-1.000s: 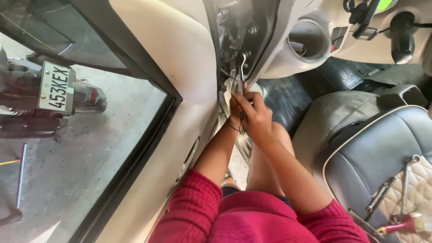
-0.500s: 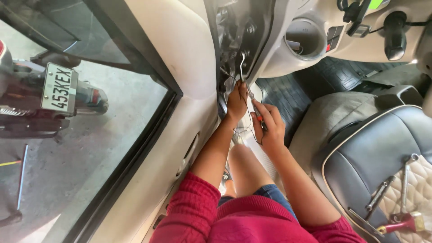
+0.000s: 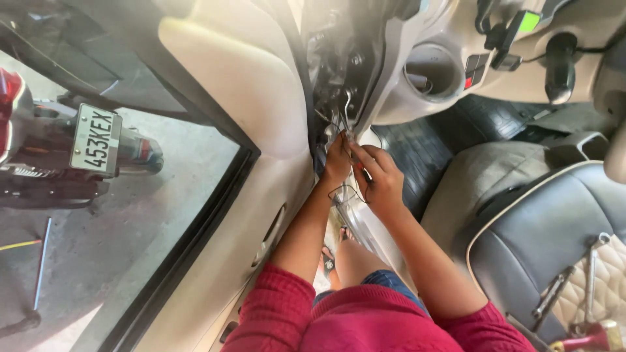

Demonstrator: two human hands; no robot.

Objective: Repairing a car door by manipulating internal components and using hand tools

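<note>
Both hands meet at the thin dark wires (image 3: 345, 190) hanging from the opened underside of the beige dashboard (image 3: 339, 85), far from the red sleeves. The left hand (image 3: 338, 161) reaches up among them, fingers pressed together around a strand. The right hand (image 3: 381, 177), just beside it, pinches a small red-tipped piece; wires loop below. A grey seat (image 3: 541, 248) lies right.

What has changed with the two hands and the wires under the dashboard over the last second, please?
The right hand drew apart from the left hand, which it had overlapped, and now pinches a thin wire. The left hand stayed at the exposed wiring. The grey seat did not move.
</note>
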